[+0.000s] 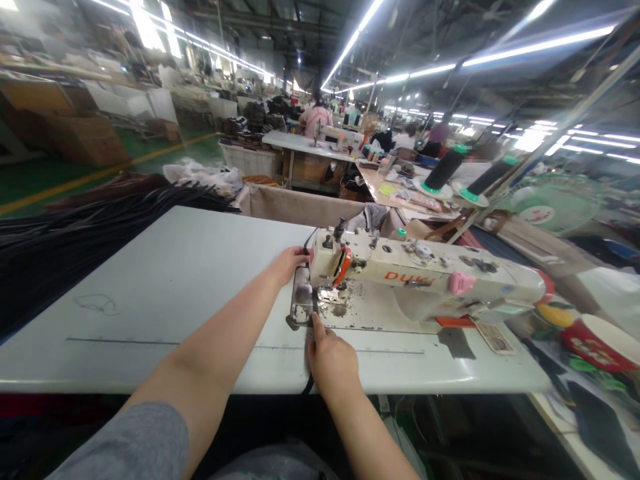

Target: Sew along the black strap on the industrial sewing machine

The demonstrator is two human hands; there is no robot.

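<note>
A white sewing machine [370, 267] with orange lettering is set into the pale tabletop. A narrow black strip [315, 301] runs under its needle area and down over the table's front edge, where its lower end [309, 385] hangs. My right hand [334, 357] is closed on the strip in front of the needle, index finger stretched along it and the other fingers curled. Beyond the needle, at the left side of the machine head, is my left hand [290, 263]. Its fingers are drawn together, with the tips partly hidden behind the head; what they hold cannot be made out.
A pile of long black strips [30, 247] lies along the table's left side. Behind the table stands a cloth-lined bin [295, 205]. Black thread cones [444, 170] and a green fan [555, 203] are at the right. A person [316, 120] sits at another machine.
</note>
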